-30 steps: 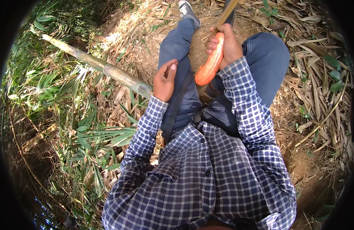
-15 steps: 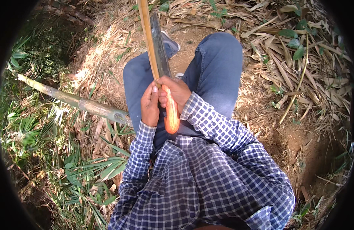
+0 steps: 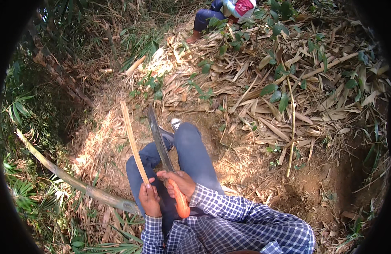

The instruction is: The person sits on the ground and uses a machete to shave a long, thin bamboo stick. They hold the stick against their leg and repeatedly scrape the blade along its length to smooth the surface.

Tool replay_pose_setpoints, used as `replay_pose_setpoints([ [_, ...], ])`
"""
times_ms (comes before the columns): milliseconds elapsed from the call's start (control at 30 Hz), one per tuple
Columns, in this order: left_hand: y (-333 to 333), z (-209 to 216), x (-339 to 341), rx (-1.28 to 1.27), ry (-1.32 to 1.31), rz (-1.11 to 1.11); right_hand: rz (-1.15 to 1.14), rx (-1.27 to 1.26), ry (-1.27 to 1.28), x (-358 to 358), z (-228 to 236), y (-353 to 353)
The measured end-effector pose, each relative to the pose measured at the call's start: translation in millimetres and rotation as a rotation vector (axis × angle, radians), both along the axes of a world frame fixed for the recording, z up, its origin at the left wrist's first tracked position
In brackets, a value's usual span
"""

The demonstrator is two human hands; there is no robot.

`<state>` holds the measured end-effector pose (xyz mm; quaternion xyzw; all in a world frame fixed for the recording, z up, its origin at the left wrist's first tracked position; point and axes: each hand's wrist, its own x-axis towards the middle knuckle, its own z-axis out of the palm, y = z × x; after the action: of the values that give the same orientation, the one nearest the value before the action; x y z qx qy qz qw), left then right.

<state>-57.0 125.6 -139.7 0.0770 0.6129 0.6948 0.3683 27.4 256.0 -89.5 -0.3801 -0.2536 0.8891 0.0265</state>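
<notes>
Holding bamboo strip (image 3: pixel 134 142) in left hand (image 3: pixel 150 199), machete (image 3: pixel 158 137) in right hand (image 3: pixel 181 184)

Pinches strip near its lower end between left thumb and fingers, together on it. Reads as split bamboo: pale yellow, narrow, straight, lined lengthwise. Lies over left thigh of blue jeans (image 3: pixel 193 150), long axis running forward and slightly left, far end away from body.

Clamps right hand round orange handle (image 3: pixel 183 207): thick, rounded, butt toward checked shirt (image 3: pixel 229 207). Carries long, flat, dark grey blade over gap between legs, tip pointing forward and slightly left. Runs nearly parallel to strip, just beside, apart from it.

Shows at left a jointed, greenish-yellow bamboo pole (image 3: pixel 77 182), lying slantwise. Includes dry, papery leaf litter (image 3: pixel 263 122) ahead and, at top edge, seated person (image 3: pixel 208 19), partly cut off.
</notes>
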Motion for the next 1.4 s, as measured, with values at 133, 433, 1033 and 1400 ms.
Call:
replay_pose_setpoints([
  [133, 21.3, 3.7, -1.4, -0.005, -0.131, -0.121, -0.032, 0.134, 0.037, 36.6, 1.7, 34.0],
  [433, 97.8, 14.9, 29.6, -0.098, -0.231, -0.436, 0.102, 1.189, -0.344, 129.3, -7.1, 95.0],
  [1033, 104.6, 15.0, 42.9, -0.204, -0.334, -0.503, 0.605, 1.464, -0.595, 153.5, -33.3, 107.9],
  [1400, 92.5, 7.2, 25.3, -0.117, -0.506, -0.470, 0.556, 1.611, -0.497, 127.9, -29.3, 107.0],
])
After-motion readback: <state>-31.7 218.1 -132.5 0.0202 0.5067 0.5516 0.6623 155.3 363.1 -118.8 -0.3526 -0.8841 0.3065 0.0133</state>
